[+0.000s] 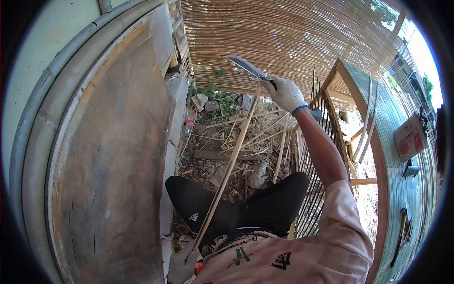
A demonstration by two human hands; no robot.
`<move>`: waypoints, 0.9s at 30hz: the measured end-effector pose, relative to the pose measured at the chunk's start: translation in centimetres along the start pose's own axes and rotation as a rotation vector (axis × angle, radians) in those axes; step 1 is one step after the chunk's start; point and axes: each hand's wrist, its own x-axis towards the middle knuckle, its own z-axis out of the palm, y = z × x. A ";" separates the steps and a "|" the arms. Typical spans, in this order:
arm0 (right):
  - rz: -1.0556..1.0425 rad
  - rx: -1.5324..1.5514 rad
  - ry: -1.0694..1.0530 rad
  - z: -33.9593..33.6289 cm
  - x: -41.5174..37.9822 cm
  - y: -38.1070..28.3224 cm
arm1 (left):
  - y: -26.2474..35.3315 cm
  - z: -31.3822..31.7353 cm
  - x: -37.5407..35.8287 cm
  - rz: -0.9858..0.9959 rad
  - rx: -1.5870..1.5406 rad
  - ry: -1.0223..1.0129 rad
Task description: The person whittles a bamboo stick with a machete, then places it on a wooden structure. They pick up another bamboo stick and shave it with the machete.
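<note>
My right hand (286, 94), in a white knitted glove with a blue cuff, is closed round the handle of a knife (246, 67). Its broad blade points up and to the left, close to the far end of a long bamboo strip (231, 163). That strip slants down between my knees toward my body. At the bottom edge my left hand (182, 266), also gloved, is wrapped round the strip's near end; part of this hand lies outside the view.
A large worn wooden panel (113, 156) stands on the left. Bamboo slat screening (293, 33) spans the back. On the right, a green-topped bench (395, 165) bears a paint-stained container (409, 137), loose strips and hand tools. Shavings, stones and a plastic bottle (189, 125) litter the ground.
</note>
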 end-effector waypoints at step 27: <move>0.233 1.076 -0.301 1.4 -13.3 -10.3 | 1.2 4.3 8.9 0.119 -0.614 -0.274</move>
